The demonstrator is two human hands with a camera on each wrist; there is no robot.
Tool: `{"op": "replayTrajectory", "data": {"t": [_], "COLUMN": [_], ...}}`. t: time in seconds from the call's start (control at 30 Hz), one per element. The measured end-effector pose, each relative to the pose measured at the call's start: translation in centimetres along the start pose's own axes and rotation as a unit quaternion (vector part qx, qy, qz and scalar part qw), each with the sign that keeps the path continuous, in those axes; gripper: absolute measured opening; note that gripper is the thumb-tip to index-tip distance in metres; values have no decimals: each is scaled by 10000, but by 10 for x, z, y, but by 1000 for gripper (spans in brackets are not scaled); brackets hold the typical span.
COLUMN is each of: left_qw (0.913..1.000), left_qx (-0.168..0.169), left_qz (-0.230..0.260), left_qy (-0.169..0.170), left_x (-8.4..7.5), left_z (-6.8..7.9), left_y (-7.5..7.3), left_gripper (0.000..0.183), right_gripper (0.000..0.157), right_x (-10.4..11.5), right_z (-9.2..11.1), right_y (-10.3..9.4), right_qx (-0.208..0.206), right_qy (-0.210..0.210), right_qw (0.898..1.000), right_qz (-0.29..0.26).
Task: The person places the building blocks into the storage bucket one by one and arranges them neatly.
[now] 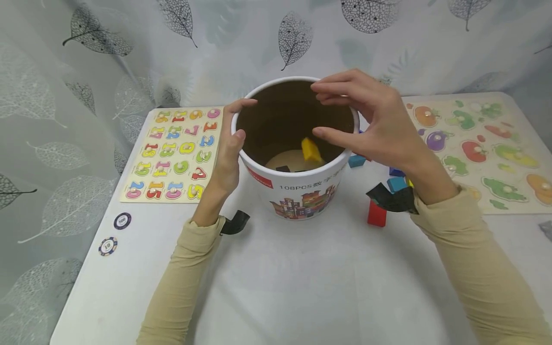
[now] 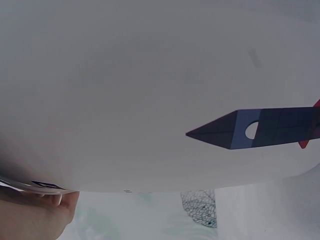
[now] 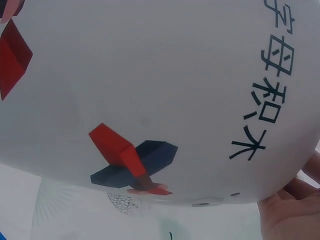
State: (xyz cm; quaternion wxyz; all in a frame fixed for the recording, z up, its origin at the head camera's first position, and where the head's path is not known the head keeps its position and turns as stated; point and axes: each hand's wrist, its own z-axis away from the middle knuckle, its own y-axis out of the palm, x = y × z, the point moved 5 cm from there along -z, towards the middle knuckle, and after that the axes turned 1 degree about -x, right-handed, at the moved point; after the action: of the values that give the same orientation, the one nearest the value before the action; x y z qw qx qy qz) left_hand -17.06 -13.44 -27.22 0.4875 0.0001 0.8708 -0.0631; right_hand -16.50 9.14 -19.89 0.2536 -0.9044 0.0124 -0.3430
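Item, yellow block (image 1: 311, 152): I am finding it inside the white bucket (image 1: 302, 196), just below the right thumb tip and seemingly clear of every finger; whether it is dropping or leaning on something, I am not managing to tell. I am judging it light, rigid and hard to damage, its smooth faces perhaps sliding a little under dry fingertips. For a hold, I am favouring thumb and forefinger across the two long faces, near the middle.

Item, right hand (image 1: 371, 112): hovering at the bucket's rim, thumb and fingers parted, pinching nothing.

Item, left hand (image 1: 228, 153): gripping the opposite side of the rim, forefinger hooking over the edge, thumb resting nearer me.

Item, bucket: standing upright between the two hands. I am rating its wall as stiff but thin, slick on the outside, light enough to be skidding if pushed; the rolled rim is offering the surest hold.

Item, loose stock: a red block (image 1: 377, 214) and a teal block (image 1: 396, 184) lying below the right hand's wrist.
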Motion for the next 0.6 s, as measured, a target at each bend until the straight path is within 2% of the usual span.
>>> {"op": "replayTrajectory", "data": {"t": [0.13,0.23,0.43,0.6], "left_qw": [10000,10000,10000,10000], "left_qx": [0,11,22,35], "left_qz": [16,24,-26,-7], "left_qy": [-36,-8,73,78], "left_x": [1,1,0,0], "left_z": [0,0,0,1], "left_y": [0,0,1,0], "left_gripper": [97,96,95,96], "right_gripper": [61,62,63,59], "right_x": [3,4,-3,-24], "right_z": [2,3,11,25], "right_y": [-6,-14,-38,-57], "right_qx": [-93,-135,-129,-237], "right_qy": [7,74,385,796], "right_qw": [9997,9998,9953,9863], "right_qz": [-245,-80,882,1428]}}
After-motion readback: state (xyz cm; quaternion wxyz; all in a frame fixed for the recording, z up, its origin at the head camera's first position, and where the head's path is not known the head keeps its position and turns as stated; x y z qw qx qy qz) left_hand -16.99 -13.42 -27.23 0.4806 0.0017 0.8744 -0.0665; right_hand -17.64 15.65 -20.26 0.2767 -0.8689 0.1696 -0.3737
